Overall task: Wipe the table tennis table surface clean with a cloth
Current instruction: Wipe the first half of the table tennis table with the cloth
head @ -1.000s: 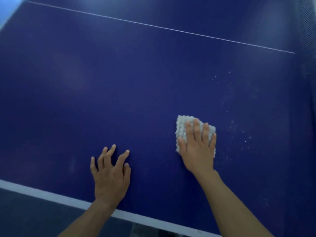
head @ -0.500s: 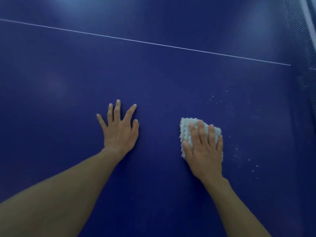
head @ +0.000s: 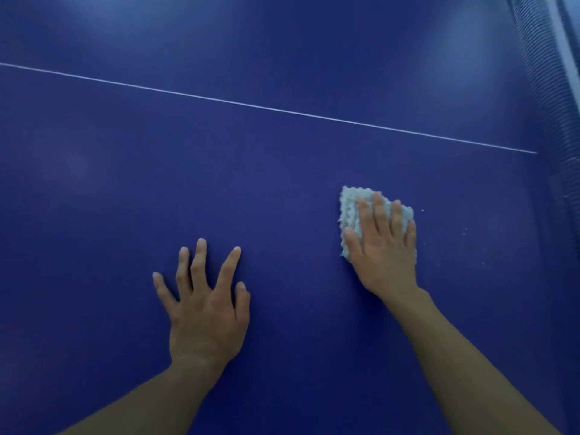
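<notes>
Though half hidden beneath the right hand, plainly a folded, nubbly pale cloth, pressed flat to the blue bench and peeking out past the fingertips and beside the thumb. Straight fingers on top, palm down, nothing curled round the fabric: pressing, not gripping. Long axis hard to judge with so much covered. Just off the little-finger side, on the bare surface, a thin scatter of pale specks, near the cloth's edge but apart from it. Probably calls for a sideways sweep away from the thumb to gather them, with this hand by far the nearer of the two. Well off to the thumb side and a little closer to the body, left hand open on the bench, fingers splayed, holding nothing, seemingly bracing. Beyond both sets of fingertips, a thin white line; further out past the specks, netting along the bench's edge.
</notes>
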